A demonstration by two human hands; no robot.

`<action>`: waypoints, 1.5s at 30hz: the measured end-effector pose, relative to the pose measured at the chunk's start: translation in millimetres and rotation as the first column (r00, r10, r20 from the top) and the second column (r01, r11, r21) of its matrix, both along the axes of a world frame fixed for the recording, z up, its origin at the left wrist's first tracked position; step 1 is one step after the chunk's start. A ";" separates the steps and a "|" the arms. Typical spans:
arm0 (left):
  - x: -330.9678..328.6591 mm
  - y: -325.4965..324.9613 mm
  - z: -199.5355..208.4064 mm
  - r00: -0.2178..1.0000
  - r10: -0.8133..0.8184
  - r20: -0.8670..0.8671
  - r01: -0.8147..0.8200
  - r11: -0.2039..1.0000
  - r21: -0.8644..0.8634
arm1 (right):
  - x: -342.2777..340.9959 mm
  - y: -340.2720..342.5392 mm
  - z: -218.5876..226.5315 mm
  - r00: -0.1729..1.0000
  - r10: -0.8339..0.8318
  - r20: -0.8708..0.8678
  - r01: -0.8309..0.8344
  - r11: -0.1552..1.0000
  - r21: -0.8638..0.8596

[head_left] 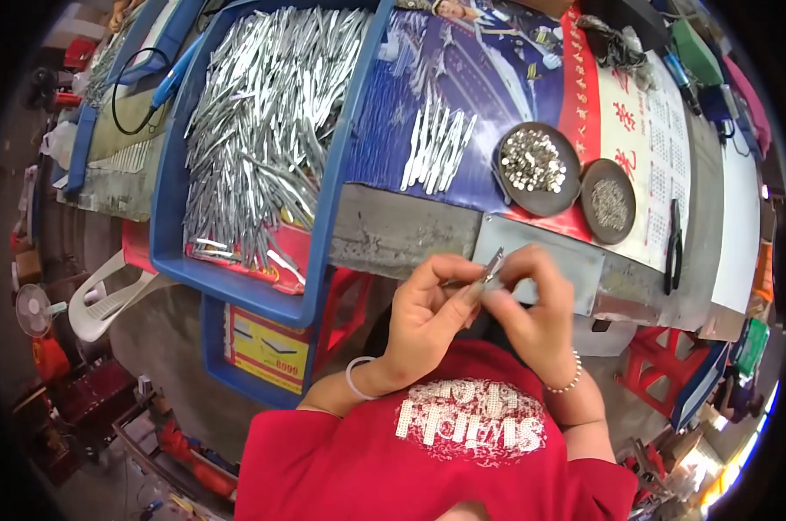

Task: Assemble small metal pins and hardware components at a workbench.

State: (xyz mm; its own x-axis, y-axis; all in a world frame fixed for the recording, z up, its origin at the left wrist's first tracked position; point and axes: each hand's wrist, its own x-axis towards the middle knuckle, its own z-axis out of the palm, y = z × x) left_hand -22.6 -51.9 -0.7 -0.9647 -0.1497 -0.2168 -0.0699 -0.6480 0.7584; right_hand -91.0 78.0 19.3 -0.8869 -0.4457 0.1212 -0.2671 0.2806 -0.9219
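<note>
Over the bench's front edge, my left hand (432, 308) pinches a small slender metal piece (494, 260) between thumb and fingers, its tip pointing up. Close against it, my right hand (536, 300) is closed, with thumb and forefinger pressed near the same piece; what lies between them is hidden. Behind my hands lies a flat grey metal plate (540, 247). Farther back, several flat silver strips (438, 148) lie side by side on a printed poster sheet (380, 139). A dark round dish (545, 207) holds shiny metal discs, and a smaller dish (614, 234) holds tiny metal parts.
At my left stands a blue tray (342, 156) heaped with silver metal strips (267, 113). Black-handled pliers (673, 247) lie at the bench's right. Red stools (657, 369) and a white plastic chair (106, 300) stand beside and below the bench.
</note>
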 end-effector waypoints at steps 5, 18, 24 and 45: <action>-9.9 6.1 -3.2 0.992 -0.019 -0.125 0.007 0.996 -0.091 | -5.4 -10.3 -21.5 0.948 -0.021 -0.319 0.029 0.999 0.020; -47.1 -18.9 2.9 0.995 0.064 0.076 -0.030 0.923 -0.385 | -36.5 1.2 -31.0 0.922 0.166 0.349 -0.082 0.967 -0.242; -113.9 -44.0 -34.1 0.931 0.239 -0.276 -0.258 -0.104 -0.961 | -9.6 7.8 -15.2 0.979 0.096 0.181 -0.144 0.952 0.270; 9.7 -217.4 -4.3 0.965 0.216 0.149 0.220 -0.354 -0.909 | 16.9 -60.6 134.5 0.826 0.273 -0.493 -0.541 0.145 -0.828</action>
State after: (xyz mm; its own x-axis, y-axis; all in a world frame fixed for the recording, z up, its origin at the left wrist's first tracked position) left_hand -12.9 -269.3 -5.0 -0.9328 -0.3524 0.0762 -0.3185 0.9044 0.2840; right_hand -74.0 17.4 153.8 -0.5103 -0.1913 0.8384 -0.2303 -0.9089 -0.3476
